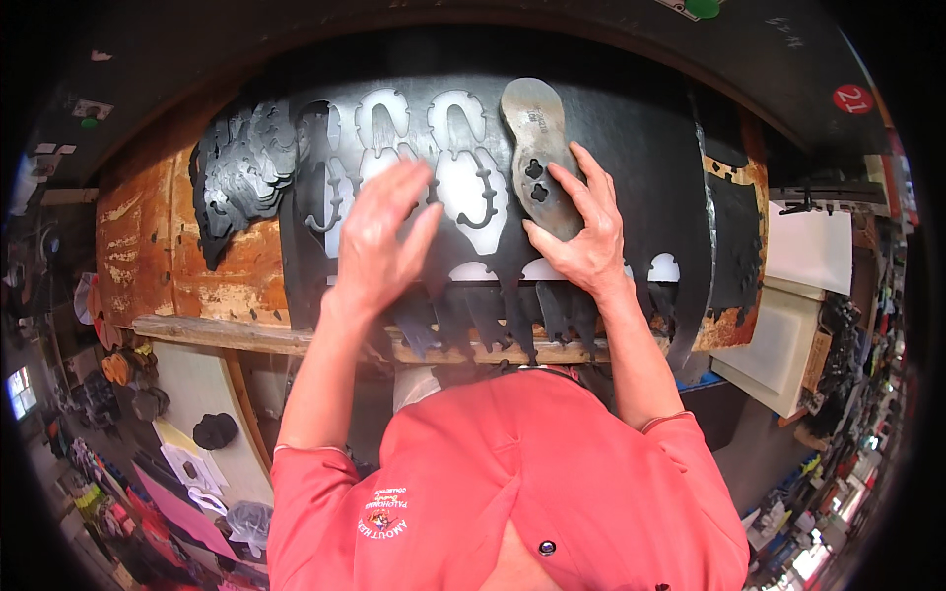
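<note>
A shoe-sole-shaped metal cutting die (533, 113) with two clover-shaped holes lies on a black sheet (645, 167). My right hand (587, 225) grips its near right part, thumb and index finger over its near end. Left of it, my left hand (386, 236) hovers over the sheet, fingers stretched and blurred, thumb apart, nothing seen in it. Around that hand are sole-shaped cut-outs (463, 187) with a pale surface showing through. A thin curved black strip stays in some of them. My left hand partly hides the middle one.
A pile of black cut pieces (246, 163) lies on the worn wooden board (138, 231) at left. Ragged strips of the sheet hang over the near wooden edge (222, 333). A dark machine part (414, 25) spans the far side. A pale cabinet (774, 345) stands at right.
</note>
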`<state>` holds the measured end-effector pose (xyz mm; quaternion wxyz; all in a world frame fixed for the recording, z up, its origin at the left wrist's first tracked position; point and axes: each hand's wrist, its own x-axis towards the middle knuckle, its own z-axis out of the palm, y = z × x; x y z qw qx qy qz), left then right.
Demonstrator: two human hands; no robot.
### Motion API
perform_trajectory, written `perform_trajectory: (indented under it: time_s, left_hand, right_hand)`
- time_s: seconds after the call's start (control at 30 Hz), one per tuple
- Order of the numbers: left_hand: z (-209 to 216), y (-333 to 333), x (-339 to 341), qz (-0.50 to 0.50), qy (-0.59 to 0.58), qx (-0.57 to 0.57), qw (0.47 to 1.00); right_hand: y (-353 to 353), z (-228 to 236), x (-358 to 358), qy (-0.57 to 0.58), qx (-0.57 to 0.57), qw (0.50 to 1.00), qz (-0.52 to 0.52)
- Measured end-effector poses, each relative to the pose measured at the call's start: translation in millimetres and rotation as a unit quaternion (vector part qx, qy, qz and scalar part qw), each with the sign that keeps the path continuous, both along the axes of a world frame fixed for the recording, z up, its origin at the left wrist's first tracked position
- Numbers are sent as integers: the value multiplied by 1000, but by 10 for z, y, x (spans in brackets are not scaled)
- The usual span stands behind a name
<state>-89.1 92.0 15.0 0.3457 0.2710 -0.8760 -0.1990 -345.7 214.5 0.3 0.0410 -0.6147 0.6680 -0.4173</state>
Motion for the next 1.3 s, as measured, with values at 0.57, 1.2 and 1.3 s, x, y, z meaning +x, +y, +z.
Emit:
perform_trajectory:
  time_s: [0.57,1.2,1.3]
  left_hand:
    - [-275,1376,50,-5,33,-43,999]
    - [-368,1454,46,61,37,-27,997]
    - [-369,1457,54,62,31,-29,997]
  right_hand:
    - [249,155,-151,-80,-119,987,-76]
    - [1645,-297,84,11,-97,984,-148]
    - [1614,-337,36,-71,-88,982,-152]
